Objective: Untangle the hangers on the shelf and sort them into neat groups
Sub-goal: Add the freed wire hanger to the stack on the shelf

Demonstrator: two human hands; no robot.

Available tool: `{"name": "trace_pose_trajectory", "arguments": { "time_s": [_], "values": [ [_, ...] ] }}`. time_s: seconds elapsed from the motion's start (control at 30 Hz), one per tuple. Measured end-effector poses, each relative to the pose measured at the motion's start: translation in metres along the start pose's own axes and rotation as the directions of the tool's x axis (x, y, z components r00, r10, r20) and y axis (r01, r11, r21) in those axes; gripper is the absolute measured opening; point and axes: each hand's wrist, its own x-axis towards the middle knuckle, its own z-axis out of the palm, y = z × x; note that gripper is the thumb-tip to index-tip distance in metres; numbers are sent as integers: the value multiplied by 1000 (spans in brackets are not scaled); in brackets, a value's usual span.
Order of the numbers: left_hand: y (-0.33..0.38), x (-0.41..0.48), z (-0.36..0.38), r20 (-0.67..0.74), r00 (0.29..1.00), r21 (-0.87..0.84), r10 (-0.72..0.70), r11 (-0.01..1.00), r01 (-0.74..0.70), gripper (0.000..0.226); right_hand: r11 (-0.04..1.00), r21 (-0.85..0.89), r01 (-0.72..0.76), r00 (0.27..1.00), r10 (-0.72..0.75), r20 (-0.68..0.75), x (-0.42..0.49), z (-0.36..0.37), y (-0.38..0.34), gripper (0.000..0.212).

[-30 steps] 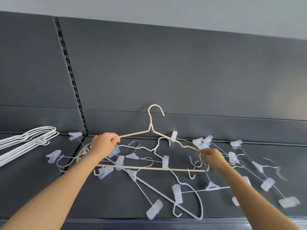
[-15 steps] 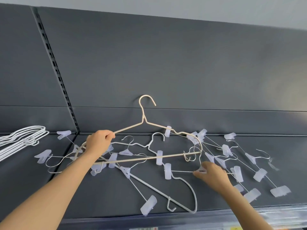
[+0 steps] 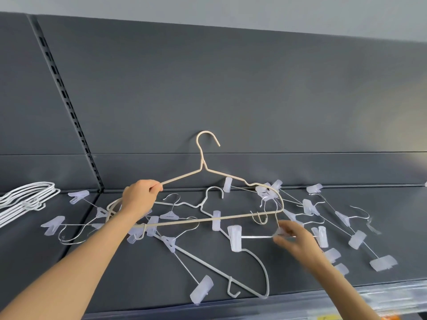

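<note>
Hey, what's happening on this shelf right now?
A person is untangling hangers. The left hand grips a beige hanger by its shoulder, lifted above a heap of clip hangers on the shelf. The right hand pinches a clip hanger's bar beneath it. Some white hangers already lie grouped at far left.

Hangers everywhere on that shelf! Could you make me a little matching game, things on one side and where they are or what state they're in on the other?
Things:
1. cream hanger
2. stack of white hangers
3. right hand
4. white hanger

States:
A. lying neatly at the shelf's far left
B. pinching a clip hanger in the tangle
C. gripped by the left hand, hook upward
D. flat on the shelf, hook toward the front edge

Pairs: 1-C, 2-A, 3-B, 4-D
</note>
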Motion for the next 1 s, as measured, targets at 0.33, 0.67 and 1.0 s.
{"name": "trace_pose_trajectory", "arguments": {
  "time_s": [0.33, 0.67, 1.0],
  "values": [
    [2, 2, -14, -10, 1000, -160, -6, 987, 4, 25, 936, -351, 11, 996, 23, 91, 5, -9, 10, 9],
    [9, -4, -20, 127, 992, -158, 18, 987, 3, 25, 675, -685, 274, 895, -440, -75, 57, 26, -87, 87],
    [0, -15, -52, 122, 992, -68, -3, 998, 11, 25, 865, -393, 312, 905, -397, -154, 73, 48, -111, 27]
  ]
}}
